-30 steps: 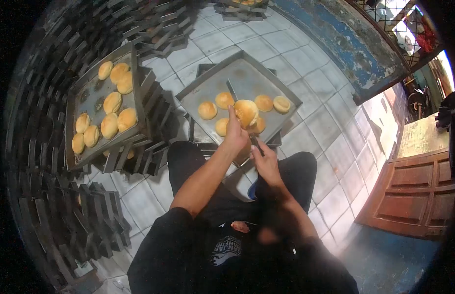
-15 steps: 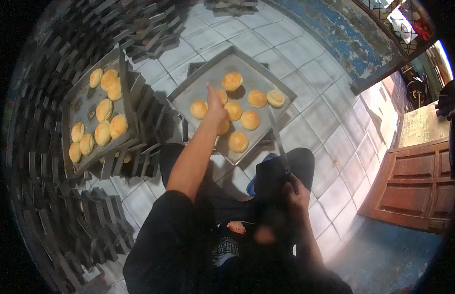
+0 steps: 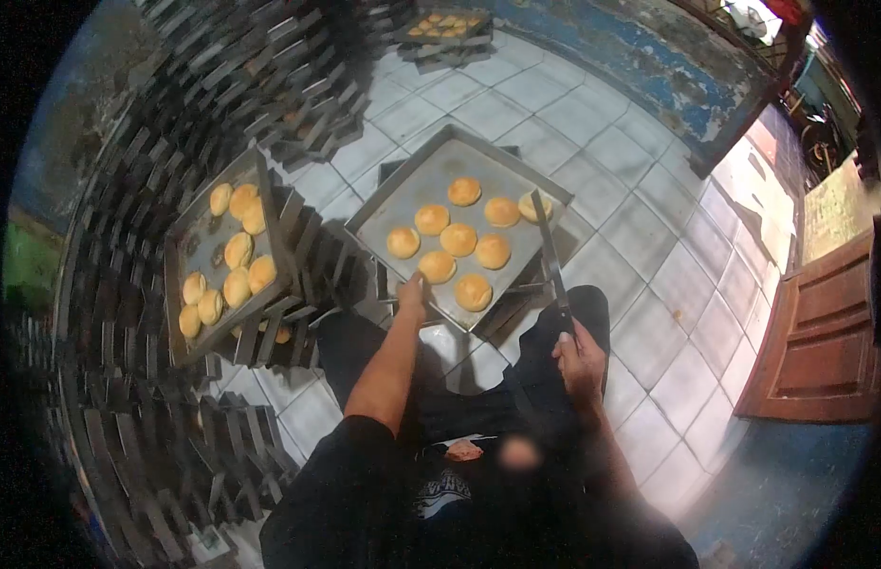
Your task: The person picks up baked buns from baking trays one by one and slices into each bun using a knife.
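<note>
In front of me a square metal baking tray (image 3: 384, 204) holds several golden, round buns (image 3: 458, 239), spaced apart. My left hand (image 3: 412, 296) is at its near left edge, thumb on the rim beside the nearest bun (image 3: 438, 266); the other fingers are hidden below. A long knife (image 3: 551, 261) points up and away from my right hand (image 3: 579, 362), which is closed around its dark handle. The knife's tip overlaps a paler bun (image 3: 534, 205) in the tray's right corner; whether they touch I cannot tell.
To the left, another tray (image 3: 196, 248) of buns is tilted on a stack of trays. More stacked trays (image 3: 128, 474) line the left side. A third tray of buns (image 3: 447, 25) stands at the back. A brown wooden door (image 3: 820, 346) is on the right, above white floor tiles (image 3: 640, 322).
My left hand has moved from over the buns back to the tray's near edge. The knife is held more upright. My view has shifted, bringing the back tray's buns into sight.
</note>
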